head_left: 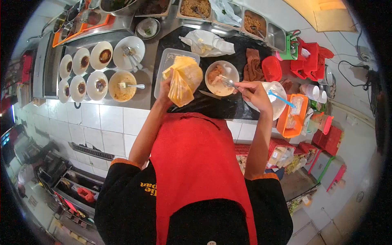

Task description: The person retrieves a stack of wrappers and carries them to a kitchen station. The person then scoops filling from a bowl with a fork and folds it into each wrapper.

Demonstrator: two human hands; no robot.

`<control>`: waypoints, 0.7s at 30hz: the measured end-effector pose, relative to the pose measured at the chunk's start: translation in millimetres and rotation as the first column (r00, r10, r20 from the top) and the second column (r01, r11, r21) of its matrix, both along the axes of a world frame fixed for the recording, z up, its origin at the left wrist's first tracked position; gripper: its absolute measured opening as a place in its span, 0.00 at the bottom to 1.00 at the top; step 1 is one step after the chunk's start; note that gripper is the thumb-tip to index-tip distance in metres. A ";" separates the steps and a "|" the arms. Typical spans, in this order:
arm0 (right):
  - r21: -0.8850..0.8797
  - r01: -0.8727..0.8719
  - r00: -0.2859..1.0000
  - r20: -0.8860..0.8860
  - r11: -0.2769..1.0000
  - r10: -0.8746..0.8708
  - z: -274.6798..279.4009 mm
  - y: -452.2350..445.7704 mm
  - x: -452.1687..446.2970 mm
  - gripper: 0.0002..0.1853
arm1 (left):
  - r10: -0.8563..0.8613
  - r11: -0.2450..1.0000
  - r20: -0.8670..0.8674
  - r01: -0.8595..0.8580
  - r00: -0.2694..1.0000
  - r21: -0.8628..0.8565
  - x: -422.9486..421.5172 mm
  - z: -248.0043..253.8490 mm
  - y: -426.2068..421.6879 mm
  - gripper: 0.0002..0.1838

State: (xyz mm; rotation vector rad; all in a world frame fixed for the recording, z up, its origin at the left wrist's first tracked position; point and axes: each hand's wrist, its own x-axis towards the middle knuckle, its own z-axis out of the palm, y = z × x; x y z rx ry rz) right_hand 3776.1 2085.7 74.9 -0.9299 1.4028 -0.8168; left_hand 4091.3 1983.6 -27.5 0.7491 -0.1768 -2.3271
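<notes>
My left hand (165, 86) is closed around a fanned stack of thin yellow dumpling wrappers (185, 77), raised over the front of a clear plastic tub (163, 61). My right hand (258, 96) grips a metal fork (228, 82), its tines in or just above pinkish minced filling (216, 72). That filling lies in a cream bowl (233, 71) on the black work surface. A knife (210, 94) rests in front of the bowl. Behind it, crumpled white paper (212, 45) lies spread out.
Several white bowls with dark sauce (100, 85) stand at the left, beside a bowl with a fork (118, 94) and a plate of cutlery (121, 45). Metal food pans (254, 25) line the back. A brown cloth (253, 65), red lid (271, 68) and orange basket (281, 122) are at right.
</notes>
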 end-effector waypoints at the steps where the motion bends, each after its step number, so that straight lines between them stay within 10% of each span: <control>1: -0.053 -0.001 1.000 -0.018 0.999 0.000 13.7 -4.8 9.4 0.13 | -0.021 1.000 -0.004 0.021 1.000 0.011 -1.7 -1.7 0.2 0.31; 6: -0.353 0.048 0.906 -0.378 0.934 -0.190 23.2 -20.8 58.5 0.15 | -0.107 0.992 -0.080 0.112 0.991 0.059 -18.8 21.1 0.3 0.31; 13: -0.600 0.197 0.874 -0.251 0.776 -0.416 -6.4 -20.8 94.8 0.16 | -0.051 0.999 -0.147 0.051 0.988 -0.006 -26.0 30.2 -3.3 0.32; 21: -0.446 0.120 0.922 -0.280 0.887 -0.266 23.3 -6.8 67.1 0.10 | 0.117 0.993 -0.268 -0.112 0.956 0.036 -20.3 48.9 -3.5 0.33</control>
